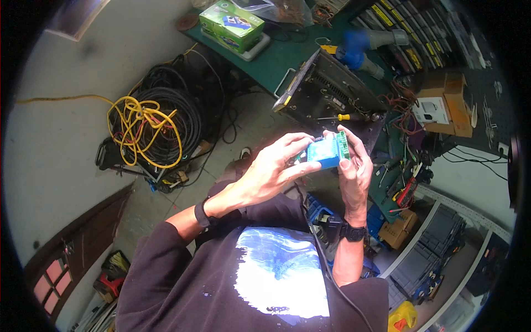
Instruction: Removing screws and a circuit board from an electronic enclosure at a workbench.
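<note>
Between my two hands is a small blue electronic module (325, 152) with green terminal strips or circuit board at its ends. My left hand (271, 163) grips its left end, thumb along the near side and fingers at the far side. My right hand (357, 166) holds the right end, with the thumb on the near corner by the green strip (343, 145). Strong light washes out part of the module's top. Just beyond my hands, an opened black metal equipment case (315, 83) rests on the bench, and a yellow-handled screwdriver (344, 117) lies on it.
A green bench (265, 69) carries a green box (231, 25), blue plugs (357, 58), a cardboard box (456, 105) and scattered hand tools (406, 191). Coiled black cables (188, 119) with a yellow cord (130, 124) stand at left. A cable (337, 288) hangs over my torso.
</note>
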